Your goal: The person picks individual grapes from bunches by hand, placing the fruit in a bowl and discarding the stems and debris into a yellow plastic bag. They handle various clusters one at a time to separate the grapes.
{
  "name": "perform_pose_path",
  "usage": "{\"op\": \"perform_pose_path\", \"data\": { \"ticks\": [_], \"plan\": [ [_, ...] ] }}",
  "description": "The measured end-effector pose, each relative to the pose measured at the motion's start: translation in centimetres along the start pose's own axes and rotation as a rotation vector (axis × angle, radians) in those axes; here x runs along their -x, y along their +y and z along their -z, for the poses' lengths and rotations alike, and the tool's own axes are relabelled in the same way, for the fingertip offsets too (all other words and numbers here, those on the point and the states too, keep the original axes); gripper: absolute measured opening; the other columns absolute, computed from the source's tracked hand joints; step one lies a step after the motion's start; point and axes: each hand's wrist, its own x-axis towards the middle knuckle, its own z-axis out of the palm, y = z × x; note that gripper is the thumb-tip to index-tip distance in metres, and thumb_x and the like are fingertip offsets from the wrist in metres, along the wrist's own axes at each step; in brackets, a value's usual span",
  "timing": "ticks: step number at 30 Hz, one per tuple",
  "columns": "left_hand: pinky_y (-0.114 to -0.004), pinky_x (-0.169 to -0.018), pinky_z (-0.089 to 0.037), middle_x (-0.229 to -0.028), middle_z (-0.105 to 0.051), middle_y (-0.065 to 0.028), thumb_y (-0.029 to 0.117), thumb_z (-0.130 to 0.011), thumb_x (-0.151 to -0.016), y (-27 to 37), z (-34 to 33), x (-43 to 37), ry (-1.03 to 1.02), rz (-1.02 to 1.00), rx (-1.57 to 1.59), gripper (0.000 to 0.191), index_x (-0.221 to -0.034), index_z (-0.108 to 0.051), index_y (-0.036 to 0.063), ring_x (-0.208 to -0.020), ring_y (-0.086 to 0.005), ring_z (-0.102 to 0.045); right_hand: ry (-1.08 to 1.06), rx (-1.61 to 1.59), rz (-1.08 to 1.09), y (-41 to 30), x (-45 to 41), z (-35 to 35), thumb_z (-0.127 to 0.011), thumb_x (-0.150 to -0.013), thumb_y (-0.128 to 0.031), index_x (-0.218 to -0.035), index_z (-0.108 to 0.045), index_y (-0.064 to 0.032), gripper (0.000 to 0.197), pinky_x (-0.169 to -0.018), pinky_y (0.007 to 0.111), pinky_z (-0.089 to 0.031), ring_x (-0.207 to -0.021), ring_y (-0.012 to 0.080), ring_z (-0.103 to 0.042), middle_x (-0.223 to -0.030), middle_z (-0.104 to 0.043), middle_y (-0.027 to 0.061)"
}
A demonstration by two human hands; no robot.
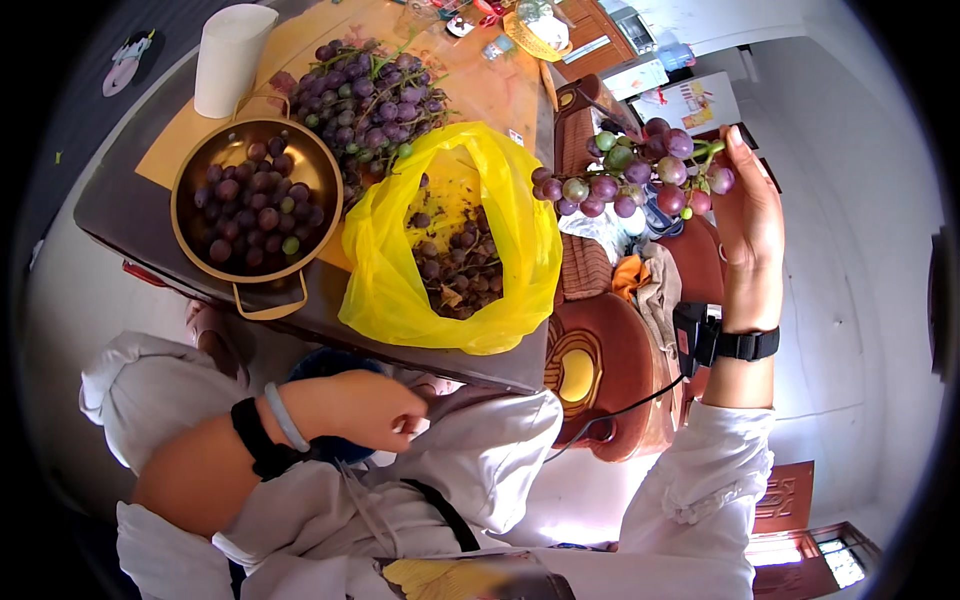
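My right hand [746,202] is raised at the right and pinches the green stem of a small grape bunch [637,172]. The purple and greenish grapes stretch out to the left of the fingertips. Low over my lap, my left hand [367,412] is curled closed; nothing shows in it, though its palm is hidden. A yellow plastic bag [375,292] stands open on the table, with shrivelled grapes and stems [465,262] inside. Left of it, a gold two-handled pan [180,217] holds loose grapes [259,202]. Behind them lies a large heap of grapes on stems [367,105].
A white pitcher [229,60] stands on the dark-edged table [112,195] behind the pan. Under the table edge is a dark blue bucket [330,361], partly hidden by my left arm. A red-brown sofa [622,345] is at the right; a yellow basket [529,41] sits farther back.
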Motion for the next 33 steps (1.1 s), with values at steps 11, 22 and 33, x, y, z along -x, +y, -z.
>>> {"op": "perform_pose_path", "data": {
  "ticks": [11,22,33],
  "plan": [
    [-0.037,-0.068,-0.048,-0.082,-0.063,-0.0099,0.026,-0.06,-0.072,-8.5,-3.1,1.4,-0.113,0.443,-0.359,0.019,-0.084,-0.061,0.0103,-0.079,-0.0274,-0.06,0.043,0.007,0.02,-1.2,-1.3,0.1,-0.073,-0.074,-0.024,-0.084,-0.064,-0.0088,0.02,-0.075,0.022,-0.034,-0.079,0.0065,-0.051,-0.081,-0.06,-0.0029],
    [-0.037,-0.07,-0.048,-0.088,-0.064,-0.0091,0.028,-0.059,-0.073,-9.8,-4.9,0.7,-0.236,0.414,-0.419,0.022,-0.087,-0.062,0.0116,-0.082,-0.0276,-0.06,0.05,0.155,0.081,-2.3,-2.8,0.8,-0.072,-0.074,-0.031,-0.087,-0.067,-0.0115,0.024,-0.078,0.021,-0.034,-0.08,0.0054,-0.047,-0.083,-0.058,-0.0054],
    [-0.038,-0.07,-0.048,-0.087,-0.064,-0.0118,0.025,-0.058,-0.074,-9.3,-4.9,1.6,-0.246,0.419,-0.347,0.022,-0.088,-0.063,0.0084,-0.08,-0.0293,-0.06,-0.044,0.169,0.048,-2.2,-3.0,-1.7,-0.074,-0.071,-0.031,-0.079,-0.067,-0.0086,0.025,-0.076,0.025,-0.037,-0.075,0.0081,-0.052,-0.077,-0.062,-0.0012]
  ]
}}
